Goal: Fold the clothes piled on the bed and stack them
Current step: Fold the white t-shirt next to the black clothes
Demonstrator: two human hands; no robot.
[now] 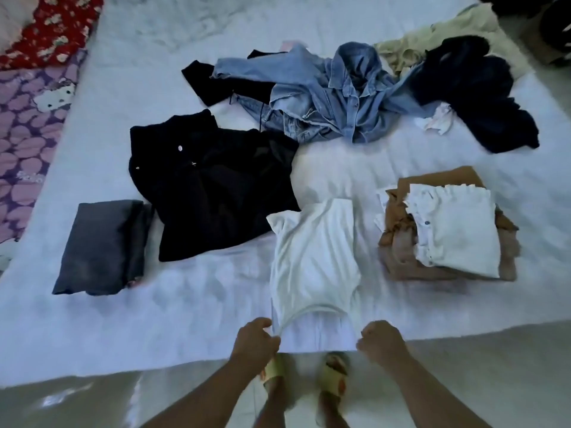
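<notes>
Folding is under way on the white garment (315, 261), which lies lengthwise near the foot edge of the bed (185, 319), already narrowed to a long strip. Left hand (255, 341) pinches its near left corner; fingers curled on the cloth. Right hand (381, 339) grips the near right corner, fingers likewise closed on fabric, though motion blur softens the detail.

Judgement: sides are done; the next move calls for lifting the near hem and carrying it away over the body to halve the length, keeping both corners level, then setting it on a stack.

Done so far: a folded white top on tan pieces (448, 236) to the right, a folded grey item (102, 248) to the left. Not yet folded: black garment (213, 186), denim jacket (333, 97), navy piece (472, 94) and cream piece (448, 35) farther back.

Surface: pale quilted bedcover, soft, wrinkling under the cloth. Patterned red and purple bedding (34, 97) at far left. Glossy pale floor below; feet in sandals (309, 372).
</notes>
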